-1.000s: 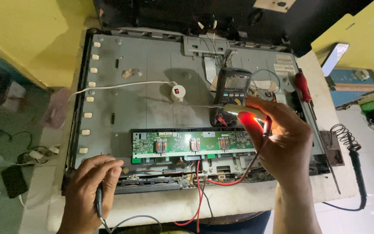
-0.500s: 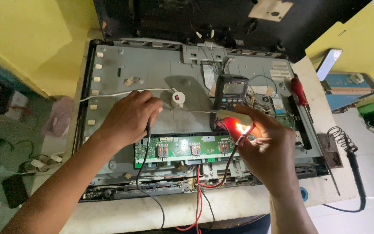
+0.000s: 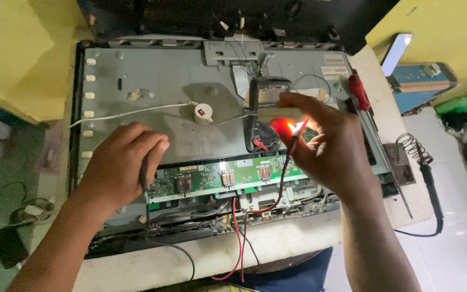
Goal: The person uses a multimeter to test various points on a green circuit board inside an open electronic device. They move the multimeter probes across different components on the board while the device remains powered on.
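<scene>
An opened flat screen with a grey metal back panel (image 3: 152, 70) lies on the table. A long green circuit board (image 3: 212, 177) runs along its lower part. My left hand (image 3: 122, 165) grips a black test probe (image 3: 144, 176) whose tip rests on the board's left end. My right hand (image 3: 328, 143) holds a red probe (image 3: 290, 148) together with a small lit torch (image 3: 277, 115), glowing red through my fingers, above the board's right end. A dark multimeter (image 3: 263, 111) sits on the panel just behind that hand. Red and black leads (image 3: 239, 238) hang over the table's front edge.
A round white switch on a white cable (image 3: 204, 112) lies mid-panel. A red-handled screwdriver (image 3: 359, 92) rests at the right edge. A soldering iron with a coil stand (image 3: 414, 157) sits farther right. A phone (image 3: 395, 51) leans on a blue box. The black screen cover (image 3: 217, 16) stands behind.
My left hand came up from the table's front edge to the panel, then drew back onto the green board's left end with the black probe. My right hand stayed over the board.
</scene>
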